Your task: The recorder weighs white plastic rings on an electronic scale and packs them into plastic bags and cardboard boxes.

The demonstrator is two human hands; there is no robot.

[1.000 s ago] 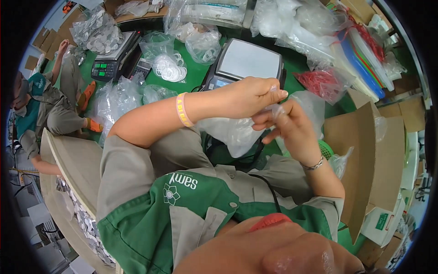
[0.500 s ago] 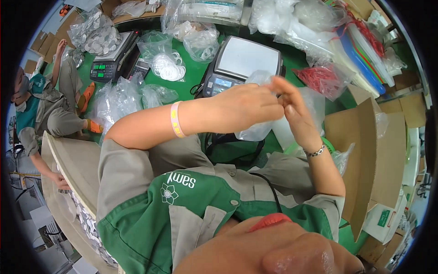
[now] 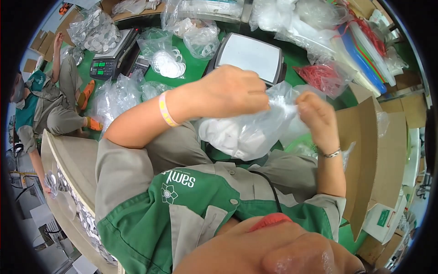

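A clear plastic bag (image 3: pixel 255 132) filled with white pieces hangs in front of my body, below the scale. My left hand (image 3: pixel 230 93), with a pale band at its wrist, is closed on the gathered neck of the bag. On the other side of the neck, my right hand (image 3: pixel 317 116) pinches the plastic, its fingers curled and a little blurred. A twisted stretch of plastic runs between the two hands. What the white pieces are, I cannot make out through the plastic.
Behind my hands stands a scale (image 3: pixel 250 57). A second scale (image 3: pixel 114 52) carries a bag of silvery discs (image 3: pixel 98 34). White rings (image 3: pixel 168 64) lie nearby. At the right are an open cardboard box (image 3: pixel 360 160) and a bag of red ties (image 3: pixel 321 80). A co-worker (image 3: pixel 50 98) sits at far left.
My hands have drawn apart, the right one to the right and down, the left one slightly left and up. The filled bag has come up into view beneath them, and its neck is now stretched between them.
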